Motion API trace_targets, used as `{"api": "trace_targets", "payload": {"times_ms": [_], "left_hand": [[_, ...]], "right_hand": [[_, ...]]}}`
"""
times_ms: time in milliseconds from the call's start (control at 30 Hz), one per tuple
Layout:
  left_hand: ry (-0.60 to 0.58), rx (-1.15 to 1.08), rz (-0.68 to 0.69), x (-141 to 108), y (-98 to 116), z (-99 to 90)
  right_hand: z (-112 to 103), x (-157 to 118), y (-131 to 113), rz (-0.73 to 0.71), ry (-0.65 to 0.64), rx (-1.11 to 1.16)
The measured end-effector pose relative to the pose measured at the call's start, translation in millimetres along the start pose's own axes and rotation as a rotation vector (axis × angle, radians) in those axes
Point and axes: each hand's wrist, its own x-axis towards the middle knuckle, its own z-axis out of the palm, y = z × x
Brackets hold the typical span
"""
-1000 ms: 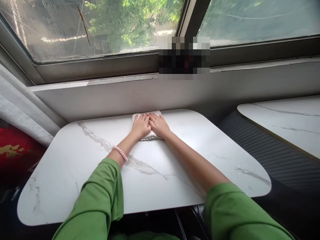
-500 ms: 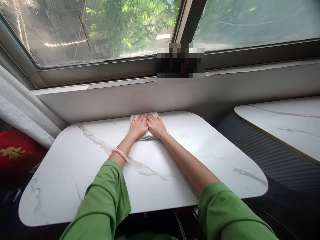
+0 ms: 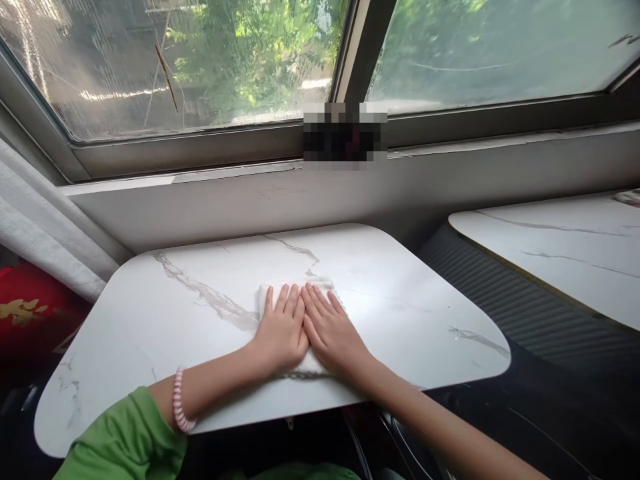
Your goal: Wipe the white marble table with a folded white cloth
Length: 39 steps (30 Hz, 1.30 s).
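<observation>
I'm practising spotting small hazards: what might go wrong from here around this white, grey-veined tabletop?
The folded white cloth lies under a flat left-hand grip and a flat right-hand grip, so it might bunch or slip. It also lies near the person's edge of the white, grey-veined tabletop, so drawing it closer could leave it hanging over. The pink coiled bracelet on the left forearm may catch on that edge, which looks close in this view.

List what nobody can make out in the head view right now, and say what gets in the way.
In the head view:
- Middle of the white cloth: under the left hand and right hand.
- Part of the window frame: behind a pixelated patch.
- Small item on the second table: cut off by the right edge.
- Red thing: cut off by the left edge.
</observation>
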Motion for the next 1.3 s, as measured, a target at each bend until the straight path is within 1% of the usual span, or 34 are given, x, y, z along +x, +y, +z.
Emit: {"api": "trace_targets", "payload": {"times_ms": [100,200,367,567,700,767,833,900,967,1067,1167,1233,1300], "left_hand": [[-0.003,-0.009,0.027,-19,13,-2.8],[-0.001,-0.018,0.012,-28,17,-3.3],[-0.004,-0.104,-0.013,-29,13,-3.5],[-0.028,-0.202,-0.112,-28,6,-5.8],[-0.017,-0.200,-0.112,-25,-1,-3.8],[-0.022,-0.188,-0.153,-18,-9,-2.1],[-0.011,-0.162,-0.216,-6,-23,-0.2],[0.040,-0.126,-0.277,10,-45,2.5],[0.122,-0.090,-0.313,28,-73,5.6],[0.227,-0.050,-0.300,55,-118,9.3],[0.268,-0.033,-0.285,78,-155,10.1],[0.270,-0.036,-0.296,88,-171,9.4],[0.268,-0.040,-0.302,95,-180,9.0]], "right_hand": [[-9,-21,-3,-0.079,0.005,0.019],[-16,-28,-1,-0.134,-0.010,0.062],[-16,-27,3,-0.160,-0.008,0.051],[-13,-27,-1,-0.197,0.014,-0.016],[-11,-18,-3,-0.219,0.005,-0.059],[-7,-4,-4,-0.225,-0.018,-0.069],[-2,18,-5,-0.225,-0.039,-0.067],[6,49,-5,-0.205,-0.054,-0.058],[14,84,-4,-0.176,-0.072,-0.041],[28,135,-4,-0.125,-0.100,-0.020],[40,174,-5,-0.066,-0.088,-0.011],[46,191,-5,-0.042,-0.072,-0.005],[51,200,-5,-0.029,-0.056,0.009]]}}
